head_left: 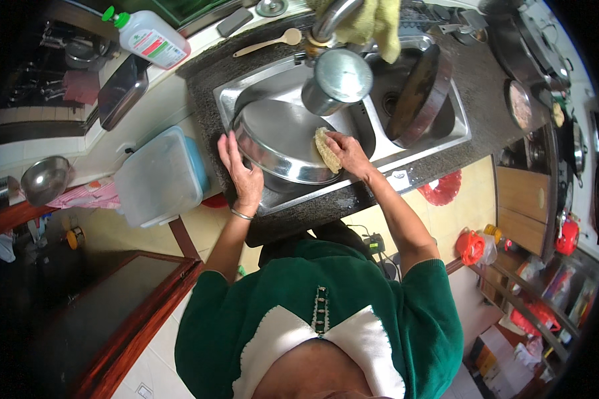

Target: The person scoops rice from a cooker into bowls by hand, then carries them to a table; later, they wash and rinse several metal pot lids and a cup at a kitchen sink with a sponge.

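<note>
A large round stainless steel basin [279, 127] lies tilted in the left bowl of the double sink [382, 130], its flat bottom facing up. My left hand [242, 174] is at the basin's left edge, fingers stretched along its side and thumb by the rim. Pinched in my right hand [348, 152] is a piece of yellowish loofah [325, 149], pressed against the basin's right side. Above the basin, below the curved tap [335, 20], is a metal cylinder [337, 82] with a round top; how it is held up cannot be seen.
A thick round wooden chopping board [422, 99] leans on edge in the right bowl. Yellow cloths [379, 30] hang by the tap. Behind the sink lies a wooden spoon [274, 42]. A soap pump bottle [152, 40] and a translucent plastic box [159, 177] are at the left.
</note>
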`<control>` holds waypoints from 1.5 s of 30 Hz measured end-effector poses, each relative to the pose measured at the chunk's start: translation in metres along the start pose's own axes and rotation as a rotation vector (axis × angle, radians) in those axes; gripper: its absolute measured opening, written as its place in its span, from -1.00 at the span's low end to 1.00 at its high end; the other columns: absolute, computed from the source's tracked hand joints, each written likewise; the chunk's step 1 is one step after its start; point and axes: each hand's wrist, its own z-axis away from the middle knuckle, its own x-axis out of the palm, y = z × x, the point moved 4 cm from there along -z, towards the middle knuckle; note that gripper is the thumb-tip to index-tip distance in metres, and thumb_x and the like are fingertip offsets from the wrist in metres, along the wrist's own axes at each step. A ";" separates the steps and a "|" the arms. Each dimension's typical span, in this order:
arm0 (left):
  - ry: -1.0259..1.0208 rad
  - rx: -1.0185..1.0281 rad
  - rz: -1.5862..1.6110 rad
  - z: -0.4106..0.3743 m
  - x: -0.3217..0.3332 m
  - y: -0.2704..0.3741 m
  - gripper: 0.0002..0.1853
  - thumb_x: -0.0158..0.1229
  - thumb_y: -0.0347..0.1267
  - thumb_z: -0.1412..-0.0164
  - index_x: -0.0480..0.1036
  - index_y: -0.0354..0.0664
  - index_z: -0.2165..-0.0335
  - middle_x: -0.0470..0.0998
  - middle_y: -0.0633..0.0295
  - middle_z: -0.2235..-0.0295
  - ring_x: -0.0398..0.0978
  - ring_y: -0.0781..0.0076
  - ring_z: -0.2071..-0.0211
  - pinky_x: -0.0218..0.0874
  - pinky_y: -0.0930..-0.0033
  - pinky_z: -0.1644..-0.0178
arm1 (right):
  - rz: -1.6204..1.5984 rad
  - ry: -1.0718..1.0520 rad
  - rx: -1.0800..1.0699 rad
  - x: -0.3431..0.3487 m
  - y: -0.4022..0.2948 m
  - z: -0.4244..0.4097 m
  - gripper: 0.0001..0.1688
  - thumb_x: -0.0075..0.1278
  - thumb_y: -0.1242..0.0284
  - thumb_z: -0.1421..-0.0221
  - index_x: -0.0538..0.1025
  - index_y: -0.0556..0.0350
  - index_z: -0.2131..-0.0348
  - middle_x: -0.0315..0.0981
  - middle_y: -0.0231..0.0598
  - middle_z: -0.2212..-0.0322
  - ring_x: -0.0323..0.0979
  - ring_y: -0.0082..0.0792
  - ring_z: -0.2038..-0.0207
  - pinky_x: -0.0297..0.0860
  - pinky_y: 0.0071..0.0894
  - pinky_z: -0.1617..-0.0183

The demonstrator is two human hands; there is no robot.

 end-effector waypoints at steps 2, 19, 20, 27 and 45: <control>0.167 -0.666 0.817 0.021 0.016 -0.037 -0.48 -0.03 -0.45 -0.31 0.11 -0.20 -0.20 0.28 0.05 -0.10 0.39 0.26 -0.01 0.26 0.28 -0.05 | 0.256 -0.082 -0.031 0.004 -0.023 -0.002 -0.52 -0.15 0.20 -0.24 0.45 0.13 0.01 0.50 0.15 0.22 0.47 0.09 0.12 0.36 -0.08 0.02; 0.295 -0.907 0.814 0.006 0.052 -0.061 -0.57 -0.26 -0.13 -0.42 0.24 -0.25 0.00 0.39 0.20 0.19 0.39 0.39 0.18 0.30 0.32 0.09 | 0.318 -0.173 -0.307 0.094 -0.073 -0.016 -0.31 -0.40 0.18 -0.31 0.05 0.29 -0.24 -0.14 0.29 -0.25 -0.18 0.16 -0.33 -0.22 -0.01 -0.39; 0.286 -0.885 0.792 0.008 0.051 -0.064 -0.57 -0.26 -0.14 -0.42 0.23 -0.26 0.00 0.40 0.18 0.17 0.39 0.39 0.17 0.30 0.32 0.08 | 0.304 -0.183 -0.354 0.104 -0.093 -0.020 -0.30 -0.41 0.18 -0.31 0.04 0.31 -0.25 -0.13 0.28 -0.25 -0.20 0.15 -0.33 -0.25 0.01 -0.39; 0.310 -0.878 0.781 0.008 0.054 -0.059 -0.65 -0.28 -0.19 -0.43 0.28 -0.26 0.13 0.42 0.21 0.23 0.41 0.43 0.23 0.31 0.36 0.15 | 0.466 -0.034 -0.287 0.122 -0.065 -0.110 -0.33 -0.52 0.14 -0.34 0.08 0.18 -0.25 -0.13 0.15 -0.27 -0.16 0.10 -0.33 -0.21 0.12 -0.36; 0.391 -0.993 0.962 0.006 0.055 -0.045 -0.69 -0.23 -0.15 -0.41 0.30 -0.14 0.23 0.38 0.33 0.39 0.39 0.50 0.35 0.33 0.41 0.26 | 0.461 0.039 -0.039 0.097 -0.039 0.024 -0.21 -0.33 0.15 -0.29 -0.04 0.43 -0.24 -0.23 0.41 -0.25 -0.30 0.27 -0.34 -0.28 0.14 -0.36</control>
